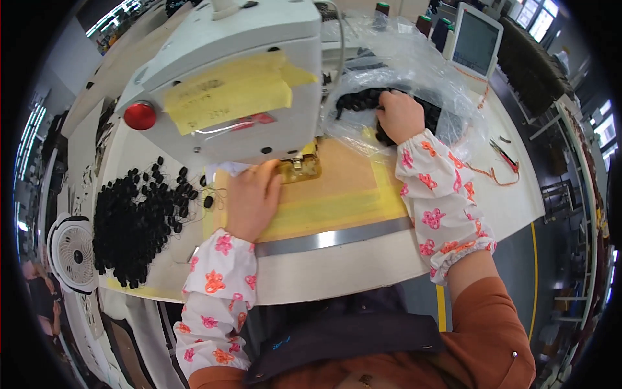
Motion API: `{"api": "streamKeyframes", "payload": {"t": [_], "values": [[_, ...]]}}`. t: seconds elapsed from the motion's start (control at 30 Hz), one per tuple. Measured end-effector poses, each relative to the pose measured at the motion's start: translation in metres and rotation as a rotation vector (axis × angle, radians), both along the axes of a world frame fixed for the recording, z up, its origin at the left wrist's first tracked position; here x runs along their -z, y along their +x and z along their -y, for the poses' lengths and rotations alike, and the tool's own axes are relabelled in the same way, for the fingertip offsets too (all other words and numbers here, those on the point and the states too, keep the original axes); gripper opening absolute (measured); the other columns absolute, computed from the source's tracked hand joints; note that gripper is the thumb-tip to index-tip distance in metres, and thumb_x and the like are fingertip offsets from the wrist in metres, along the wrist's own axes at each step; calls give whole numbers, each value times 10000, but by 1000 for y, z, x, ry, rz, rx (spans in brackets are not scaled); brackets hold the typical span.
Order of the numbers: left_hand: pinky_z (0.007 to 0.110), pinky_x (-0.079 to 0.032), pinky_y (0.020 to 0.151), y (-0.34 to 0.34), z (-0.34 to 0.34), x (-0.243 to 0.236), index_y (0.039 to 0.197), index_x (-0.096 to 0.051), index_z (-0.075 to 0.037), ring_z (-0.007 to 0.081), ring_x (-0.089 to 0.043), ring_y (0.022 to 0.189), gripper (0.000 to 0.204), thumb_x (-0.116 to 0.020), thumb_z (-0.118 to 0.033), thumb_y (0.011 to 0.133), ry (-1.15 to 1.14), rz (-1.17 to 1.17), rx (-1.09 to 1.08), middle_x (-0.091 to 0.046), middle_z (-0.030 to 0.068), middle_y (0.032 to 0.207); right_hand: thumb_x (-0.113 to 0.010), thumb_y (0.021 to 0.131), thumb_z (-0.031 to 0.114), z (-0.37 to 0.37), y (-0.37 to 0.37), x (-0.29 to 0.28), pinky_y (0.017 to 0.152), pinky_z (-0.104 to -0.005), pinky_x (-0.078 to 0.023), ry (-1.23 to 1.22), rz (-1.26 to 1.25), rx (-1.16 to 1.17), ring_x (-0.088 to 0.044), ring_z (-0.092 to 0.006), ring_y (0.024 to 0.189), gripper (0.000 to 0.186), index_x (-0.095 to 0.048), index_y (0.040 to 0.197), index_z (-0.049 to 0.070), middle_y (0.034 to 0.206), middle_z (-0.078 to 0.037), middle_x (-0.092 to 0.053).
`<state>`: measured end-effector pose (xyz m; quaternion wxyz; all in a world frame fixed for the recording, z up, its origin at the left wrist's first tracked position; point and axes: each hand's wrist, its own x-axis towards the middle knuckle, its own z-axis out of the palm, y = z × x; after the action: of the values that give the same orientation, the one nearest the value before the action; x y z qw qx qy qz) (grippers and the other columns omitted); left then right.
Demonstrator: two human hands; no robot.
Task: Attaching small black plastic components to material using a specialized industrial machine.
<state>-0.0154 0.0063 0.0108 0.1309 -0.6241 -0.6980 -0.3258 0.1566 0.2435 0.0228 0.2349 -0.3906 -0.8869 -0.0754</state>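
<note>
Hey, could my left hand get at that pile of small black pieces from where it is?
Probably yes: the pile lies uncovered to the left of your left hand, on the tabletop, and nothing upright seems to stand between them.

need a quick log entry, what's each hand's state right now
Left hand: fingers bent beside the small shiny metal clamp; whether it holds anything cannot be told.
Right hand: fingers curled at the small black rounded pieces; grip cannot be told.

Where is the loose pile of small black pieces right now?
In the head view, the pile of black pieces lies at the left end of the white tabletop, between the white fan and the left hand.
</note>
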Motion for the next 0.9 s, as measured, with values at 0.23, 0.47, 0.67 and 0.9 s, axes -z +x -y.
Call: {"api": "streamKeyframes", "payload": {"t": [0.23, 0.47, 0.67, 0.9], "values": [[398, -434, 511, 1, -12, 13, 852, -569, -32, 309, -560, 626, 225, -547, -247, 787, -215, 68, -119, -576, 144, 723, -582, 626, 93, -3, 12, 8, 622, -386, -459, -93, -48, -40, -578, -279, 744, 141, -585, 764, 67, 771, -113, -569], [391, -437, 564, -5, -11, 14, 828, -573, -31, 304, -556, 692, 199, -556, -221, 774, -63, 53, -3, -569, 141, 732, -544, 636, 40, 19, -5, -6, 632, -368, -451, -42, -265, -308, -556, -302, 732, 199, -556, 834, 22, 820, -131, -548], [400, -414, 623, 5, -13, 10, 821, -527, -20, 338, -523, 731, 100, -540, -114, 789, -108, 170, 76, -555, 160, 764, -523, 685, -22, 81, -33, -7, 563, -228, -450, -961, -351, -620, -558, -98, 624, 168, -579, 843, -33, 774, -79, -594], [377, -440, 596, -3, -7, 8, 865, -565, -26, 322, -561, 700, 169, -537, -183, 808, -186, 261, -75, -589, 154, 755, -509, 786, 10, 95, -34, -6, 495, -204, -394, -1517, -482, -658, -488, -64, 531, 178, -588, 932, -54, 657, -11, -548]]}}
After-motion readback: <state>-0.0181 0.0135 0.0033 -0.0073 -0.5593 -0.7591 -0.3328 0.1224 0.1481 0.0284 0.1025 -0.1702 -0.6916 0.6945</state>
